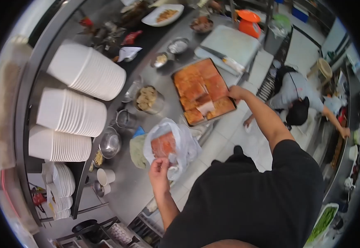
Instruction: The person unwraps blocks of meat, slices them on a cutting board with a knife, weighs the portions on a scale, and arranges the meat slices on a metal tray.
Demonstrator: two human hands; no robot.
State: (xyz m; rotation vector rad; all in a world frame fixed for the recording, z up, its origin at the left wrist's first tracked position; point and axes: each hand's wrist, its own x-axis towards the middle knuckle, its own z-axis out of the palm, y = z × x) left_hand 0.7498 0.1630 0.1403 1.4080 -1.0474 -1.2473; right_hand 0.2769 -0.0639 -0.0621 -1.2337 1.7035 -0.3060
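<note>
Gripping the rim of a tray (213,119) with the right hand (236,94), nearly closed around the edge. Pinching the side of a white plastic bag (182,144) with the left hand (159,165), closed to a small gap at most. On the worktop (134,184), inside the tray, lying side by side: orange-red slabs (190,80). Inside the bag, showing through the opening: a similar reddish piece (163,144). Beside the bag, a green cloth (138,152); beyond the tray, a knife (231,64) on a cutting board (225,39).
</note>
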